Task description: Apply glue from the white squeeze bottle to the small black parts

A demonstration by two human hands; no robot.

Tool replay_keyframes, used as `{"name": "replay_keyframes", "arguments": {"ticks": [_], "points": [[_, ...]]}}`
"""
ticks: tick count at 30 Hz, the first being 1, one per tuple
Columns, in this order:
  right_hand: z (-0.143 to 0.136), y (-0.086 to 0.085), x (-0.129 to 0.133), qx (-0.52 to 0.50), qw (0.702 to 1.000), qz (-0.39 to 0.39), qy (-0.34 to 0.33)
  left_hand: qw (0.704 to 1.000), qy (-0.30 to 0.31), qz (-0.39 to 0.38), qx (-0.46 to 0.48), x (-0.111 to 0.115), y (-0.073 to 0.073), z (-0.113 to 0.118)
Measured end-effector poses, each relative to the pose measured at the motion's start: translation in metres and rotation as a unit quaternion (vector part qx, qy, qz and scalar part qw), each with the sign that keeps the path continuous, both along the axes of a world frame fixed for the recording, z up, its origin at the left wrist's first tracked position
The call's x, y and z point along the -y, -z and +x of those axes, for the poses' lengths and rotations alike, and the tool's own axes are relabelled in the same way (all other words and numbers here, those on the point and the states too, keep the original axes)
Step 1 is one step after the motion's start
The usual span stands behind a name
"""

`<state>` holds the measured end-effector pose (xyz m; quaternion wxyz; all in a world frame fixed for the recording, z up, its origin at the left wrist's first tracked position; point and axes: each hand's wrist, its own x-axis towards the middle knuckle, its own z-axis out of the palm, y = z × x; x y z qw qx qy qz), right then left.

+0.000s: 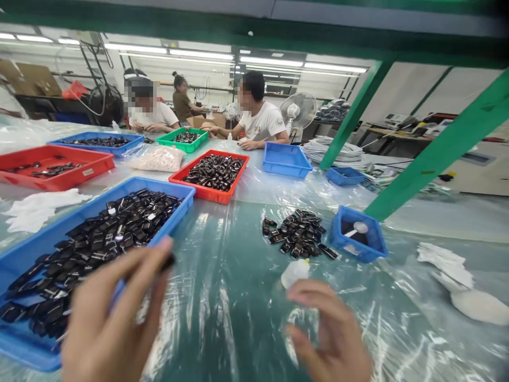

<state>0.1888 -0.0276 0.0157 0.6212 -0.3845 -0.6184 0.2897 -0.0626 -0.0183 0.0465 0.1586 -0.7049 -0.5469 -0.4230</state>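
Observation:
My left hand (115,313) is raised at the near edge of the big blue tray (185,209), which is heaped with small black plastic parts (119,228). Pinched between its thumb and fingers is a small black part (168,261), mostly hidden and blurred. My right hand (330,329) hovers over the film-covered table, thumb and fingers apart, with nothing visible in its grasp. Just beyond those fingertips is a small white squeeze bottle (295,272) with a yellowish tip. Behind the bottle lies a loose pile of black parts (298,231).
A small blue bin (360,249) holds a white scoop-like item. White gloves (449,268) lie at right. Red trays (226,199) and a blue tray (286,159) stand farther back. A green post (437,143) slants across the right. Co-workers (262,119) sit across the table.

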Motion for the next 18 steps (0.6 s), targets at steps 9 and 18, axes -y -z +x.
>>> {"name": "replay_keyframes", "arguments": {"ticks": [9, 18], "points": [[0.061, 0.045, -0.031, 0.147, 0.963, -0.217, 0.069, 0.976, 0.105, -0.114, -0.154, -0.056, 0.046, 0.04], [0.061, 0.045, -0.03, 0.131, 0.97, -0.203, 0.042, 0.937, 0.23, -0.173, -0.198, -0.137, 0.069, 0.147]]}}
